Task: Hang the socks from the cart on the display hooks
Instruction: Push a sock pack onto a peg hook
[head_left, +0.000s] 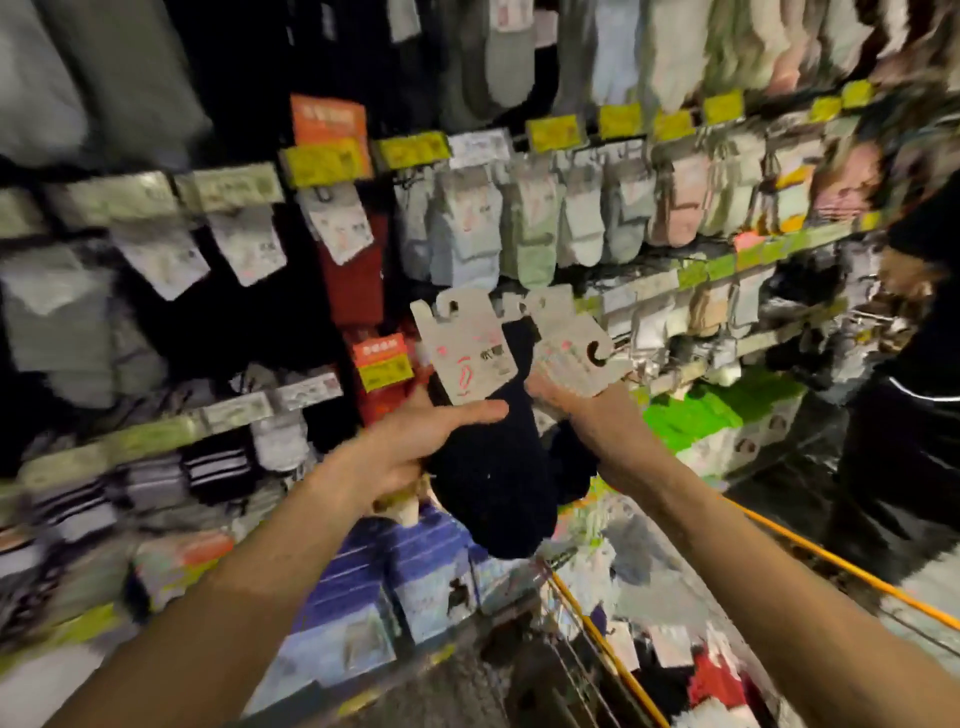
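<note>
Two packs of dark socks (498, 483) are held up in front of the display, well above the cart (831, 564) at lower right and not yet on any hook. The left hand (415, 441) grips one pack, with the thumb laid across the dark fabric just under the left card (462, 348). The right hand (576, 410) holds the other pack by the bottom of the right card (571, 348), fingers curled behind. A third card edge may sit between them, though blur makes that hard to tell. To hang them well, I judge it best to deal with one pack at a time: find the row of matching dark socks, turn the card square to the hook, and feed the hook through the cut-out hole (592, 353) rather than forcing the slot, which could tear the card. The hooks themselves are lost in blur. As for writing, the left card shows pink marks and a small dark printed block, none of it legible. The yellow price tags (553, 132) and the orange sign (327, 122) carry print too smeared to read, and no brand can be made out.
</note>
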